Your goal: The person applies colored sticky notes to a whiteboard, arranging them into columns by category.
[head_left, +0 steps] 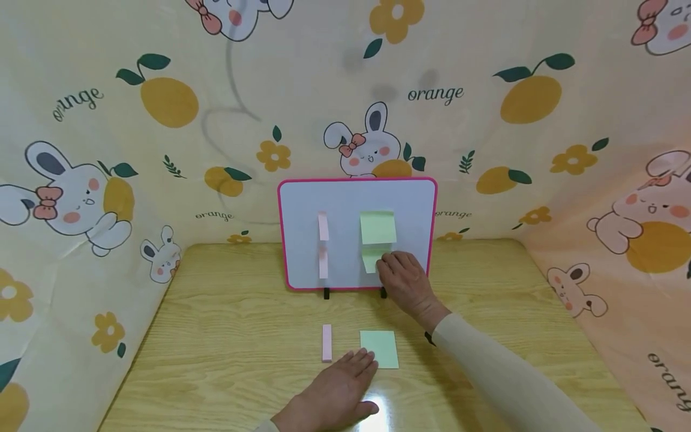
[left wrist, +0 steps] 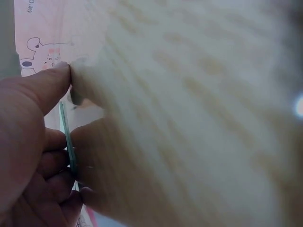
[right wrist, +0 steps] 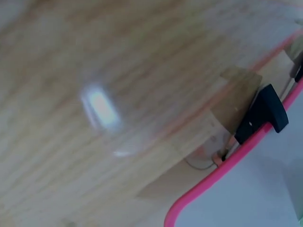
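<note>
A whiteboard (head_left: 302,234) with a pink rim stands upright on the table. On it are two pale pink strips (head_left: 323,227) at left and two green sticky notes (head_left: 378,228) at right, one above the other. My right hand (head_left: 407,282) has curled fingers at the right side of the lower green note (head_left: 369,261), which bends towards them; the fingertips are hidden. With straight fingers, my left hand (head_left: 342,387) lies low over the table, fingertips at the left edge of a green sticky note pad (head_left: 384,350). That pad (left wrist: 69,142) shows edge-on in the left wrist view.
A pink strip pad (head_left: 326,343) lies on the wood-grain table (head_left: 227,336), left of the green pad. Black feet (right wrist: 262,113) support the board's lower edge. Behind and at both sides hangs a printed cloth (head_left: 308,72) with rabbits and oranges.
</note>
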Action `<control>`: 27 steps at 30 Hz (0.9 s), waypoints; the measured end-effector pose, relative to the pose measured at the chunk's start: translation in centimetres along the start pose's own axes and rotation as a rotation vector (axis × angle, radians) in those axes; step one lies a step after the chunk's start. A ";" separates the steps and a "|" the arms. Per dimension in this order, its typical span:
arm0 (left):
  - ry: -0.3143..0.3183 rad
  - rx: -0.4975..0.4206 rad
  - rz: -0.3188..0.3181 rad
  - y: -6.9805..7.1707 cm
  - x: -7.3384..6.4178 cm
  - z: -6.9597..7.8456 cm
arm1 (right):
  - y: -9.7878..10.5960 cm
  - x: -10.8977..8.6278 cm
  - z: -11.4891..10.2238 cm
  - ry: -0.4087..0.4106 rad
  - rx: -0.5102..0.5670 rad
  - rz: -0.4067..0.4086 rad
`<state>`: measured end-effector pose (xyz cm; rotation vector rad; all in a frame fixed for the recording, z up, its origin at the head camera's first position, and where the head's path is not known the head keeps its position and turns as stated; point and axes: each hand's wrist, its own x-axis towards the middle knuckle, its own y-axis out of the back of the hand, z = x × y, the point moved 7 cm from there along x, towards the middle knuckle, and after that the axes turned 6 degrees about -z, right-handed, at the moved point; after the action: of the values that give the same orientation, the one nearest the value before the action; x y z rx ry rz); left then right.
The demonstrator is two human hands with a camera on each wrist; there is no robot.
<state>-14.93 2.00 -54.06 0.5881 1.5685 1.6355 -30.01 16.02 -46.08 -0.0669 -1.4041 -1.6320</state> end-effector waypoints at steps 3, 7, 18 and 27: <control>-0.015 0.019 0.017 0.1 0.0 0.3 | -0.4 -0.6 -0.2 -0.011 0.005 -0.044; -0.019 0.047 0.005 0.3 0.3 0.5 | -1.2 -1.6 -0.5 -0.046 0.024 -0.131; 0.018 -0.094 0.053 3.3 2.9 -0.7 | -2.2 -3.2 -1.4 -0.154 0.115 -0.347; 0.137 0.189 0.255 8.1 5.4 -4.3 | -2.2 -2.8 -1.4 -0.145 0.115 -0.410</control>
<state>-23.21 4.19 -47.70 0.8182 1.8234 1.7558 -29.25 16.34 -49.82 0.1847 -1.7027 -1.9027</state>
